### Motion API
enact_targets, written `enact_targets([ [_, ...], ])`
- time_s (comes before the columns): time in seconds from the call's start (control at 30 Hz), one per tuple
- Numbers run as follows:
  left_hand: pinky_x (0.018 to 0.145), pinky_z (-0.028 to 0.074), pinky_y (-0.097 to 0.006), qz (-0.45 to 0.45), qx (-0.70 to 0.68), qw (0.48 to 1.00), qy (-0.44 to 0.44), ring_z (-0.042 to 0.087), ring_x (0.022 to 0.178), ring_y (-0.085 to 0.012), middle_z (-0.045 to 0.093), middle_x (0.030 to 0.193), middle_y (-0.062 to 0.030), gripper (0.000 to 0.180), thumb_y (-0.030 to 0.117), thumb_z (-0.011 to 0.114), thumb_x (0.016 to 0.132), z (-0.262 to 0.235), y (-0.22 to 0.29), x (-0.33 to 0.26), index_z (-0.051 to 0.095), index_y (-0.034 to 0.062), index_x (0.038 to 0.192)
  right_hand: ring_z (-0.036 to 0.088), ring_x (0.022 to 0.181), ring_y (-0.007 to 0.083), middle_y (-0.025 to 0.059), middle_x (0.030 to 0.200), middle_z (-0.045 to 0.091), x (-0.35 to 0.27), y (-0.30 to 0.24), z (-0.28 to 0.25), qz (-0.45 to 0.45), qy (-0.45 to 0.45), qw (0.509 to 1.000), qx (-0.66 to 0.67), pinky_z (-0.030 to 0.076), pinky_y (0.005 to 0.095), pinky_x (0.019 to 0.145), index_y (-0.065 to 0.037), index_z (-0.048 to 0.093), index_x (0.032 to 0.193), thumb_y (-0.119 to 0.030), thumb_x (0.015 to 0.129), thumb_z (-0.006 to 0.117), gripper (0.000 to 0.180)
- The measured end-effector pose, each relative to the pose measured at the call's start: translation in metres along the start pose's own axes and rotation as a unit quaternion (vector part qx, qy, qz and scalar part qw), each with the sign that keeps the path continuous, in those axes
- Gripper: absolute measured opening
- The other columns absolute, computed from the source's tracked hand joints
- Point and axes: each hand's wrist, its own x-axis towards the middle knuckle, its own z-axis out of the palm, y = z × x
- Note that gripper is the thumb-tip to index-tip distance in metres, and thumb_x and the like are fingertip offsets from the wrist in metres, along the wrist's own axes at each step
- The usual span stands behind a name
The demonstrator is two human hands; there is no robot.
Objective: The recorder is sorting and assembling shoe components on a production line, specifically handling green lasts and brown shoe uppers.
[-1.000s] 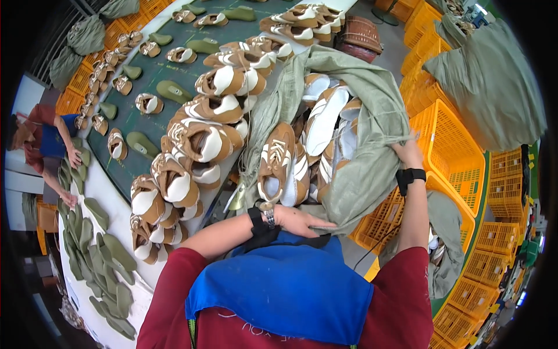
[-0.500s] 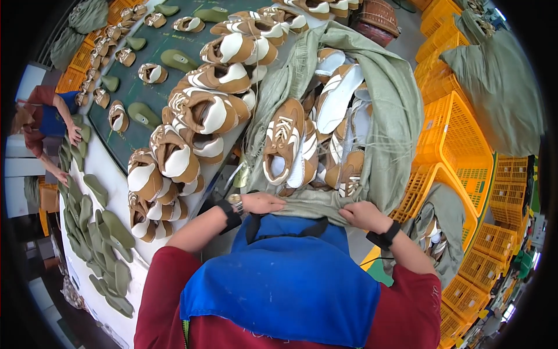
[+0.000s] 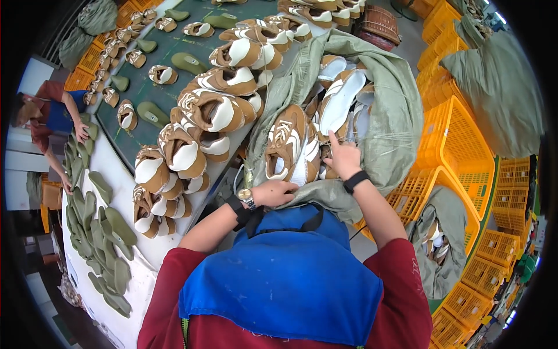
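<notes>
In front of me a grey-green woven sack (image 3: 398, 110) stands with its mouth wide, filled with brown shoes with white stripes. One laced brown shoe (image 3: 286, 135) lies on the left of the pile, and a shoe with its pale sole side up (image 3: 342, 106) leans beside it. My left hand (image 3: 275, 192) is closed on the sack's near edge, by the laced shoe's heel; its fingertips are partly hidden. Over the pile, my right hand (image 3: 344, 157) stretches its index finger towards the pale-soled shoe, other fingers loosely bent, with nothing held.
Left of the sack, brown-and-white shoes (image 3: 214, 110) stand stacked along a green-topped table (image 3: 151, 96). Olive shoe lasts (image 3: 103, 227) lie on a white surface, where another person's hand (image 3: 81, 132) reaches. Yellow crates (image 3: 459, 139) line the right side, one with a grey-green cloth (image 3: 439, 218).
My right hand has let go of the sack's near edge and moved forward over the shoes. The near edge has sagged. My left hand has shifted slightly right and forward.
</notes>
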Motion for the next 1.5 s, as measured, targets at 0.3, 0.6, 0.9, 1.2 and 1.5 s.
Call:
enact_targets([
  [0.3,0.089,0.044,-0.036,-0.032,-0.102,0.978,0.181,0.055,0.106,-0.0277,0.055,0.116,-0.0176,0.058,0.018,0.064,0.08,-0.02,0.036,-0.011,0.038,0.0079,0.131,0.061,0.089,0.0227,0.0169,0.106,0.057,0.003,0.037,-0.03,0.166,0.012,0.626,0.762,0.05,0.0333,0.075,-0.01,0.02,0.136,-0.003,0.075,0.059,0.073],
  [0.6,0.102,0.031,-0.034,0.106,-0.377,0.903,0.179,0.037,0.123,-0.0232,0.031,0.137,-0.0184,0.098,0.022,0.073,0.074,-0.048,0.069,-0.003,0.003,0.0052,0.141,0.052,0.106,0.0229,0.02,0.122,0.046,-0.041,-0.005,-0.072,0.119,0.032,0.389,0.913,0.046,0.0374,0.085,-0.017,-0.001,0.142,0.003,0.08,0.055,0.086],
  [0.9,0.098,0.035,-0.033,0.038,-0.396,0.876,0.272,0.04,0.118,-0.019,0.038,0.13,-0.0119,0.093,0.013,0.074,0.071,-0.047,0.059,-0.02,0.012,0.0037,0.139,0.055,0.094,0.0234,0.0167,0.115,0.047,-0.025,-0.004,-0.094,0.185,0.185,0.775,0.575,0.049,0.0312,0.074,-0.009,0.028,0.137,-0.013,0.072,0.069,0.077],
  [1.2,0.089,0.04,-0.031,-0.044,-0.362,0.852,0.376,0.045,0.107,-0.0168,0.043,0.116,-0.0091,0.063,0.011,0.058,0.074,-0.052,0.055,-0.083,0.026,0.0076,0.128,0.057,0.096,0.0283,0.0165,0.101,0.06,-0.012,-0.005,-0.074,-0.022,0.112,0.812,0.573,0.048,0.0367,0.076,-0.005,0.057,0.112,-0.023,0.074,0.068,0.043],
  [1.5,0.096,0.033,-0.032,0.002,-0.523,0.723,0.452,0.041,0.113,-0.0176,0.039,0.124,-0.0081,0.06,0.02,0.053,0.077,-0.044,0.06,-0.132,0.026,0.0083,0.129,0.046,0.111,0.0387,0.0253,0.12,0.049,-0.009,0.192,-0.059,0.307,0.419,0.853,0.042,0.037,0.0422,0.093,0.0,0.045,0.124,-0.016,0.077,0.061,0.052],
])
